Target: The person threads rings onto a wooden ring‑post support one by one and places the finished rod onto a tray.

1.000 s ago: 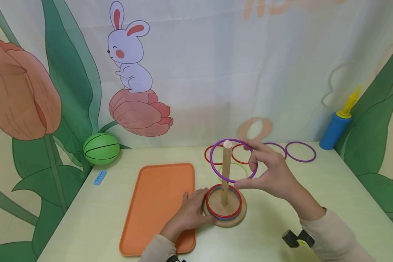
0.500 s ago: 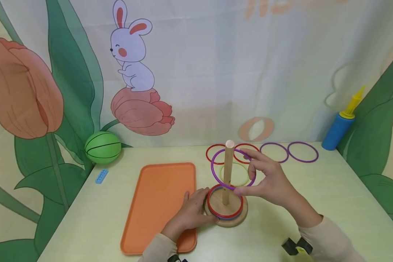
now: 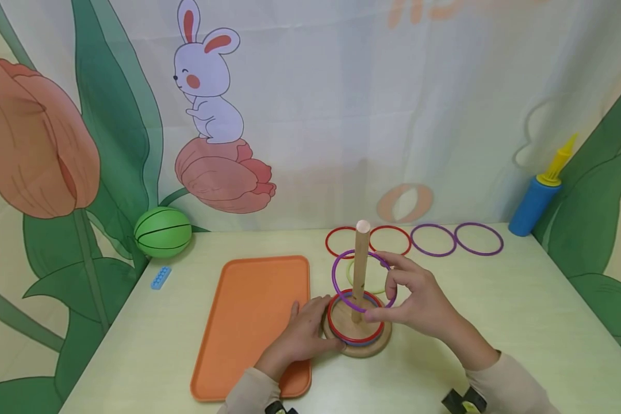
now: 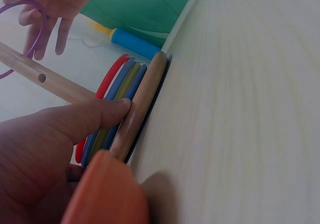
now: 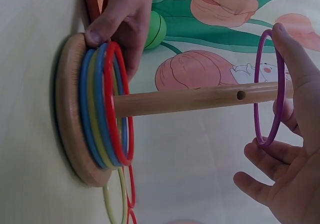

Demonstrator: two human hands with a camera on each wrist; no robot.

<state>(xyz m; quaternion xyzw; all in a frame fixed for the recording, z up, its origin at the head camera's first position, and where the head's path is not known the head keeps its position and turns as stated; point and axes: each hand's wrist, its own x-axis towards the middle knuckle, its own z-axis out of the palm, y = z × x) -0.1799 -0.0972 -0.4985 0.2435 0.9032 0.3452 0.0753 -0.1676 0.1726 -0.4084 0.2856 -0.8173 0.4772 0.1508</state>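
Observation:
My right hand (image 3: 419,296) pinches a purple ring (image 3: 336,280) between thumb and fingers. In the right wrist view that purple ring (image 5: 258,84) encircles the upper part of the wooden peg (image 5: 175,100). Around the peg's foot, a red ring (image 5: 109,109) lies on top of blue and yellow ones, stacked on the round wooden base (image 5: 70,109). My left hand (image 3: 300,338) grips the left side of the base, its thumb against the base edge and lowest ring in the left wrist view.
An orange tray (image 3: 253,322) lies left of the base. Behind the peg are red rings (image 3: 410,241), a yellow-green ring (image 3: 380,291) and two purple rings (image 3: 455,240). A blue pump (image 3: 532,207) stands back right; a green ball (image 3: 163,232) and blue block (image 3: 161,278) are left.
My right hand has moved the purple ring lower along the peg, slightly toward me. My left hand has stayed at the base.

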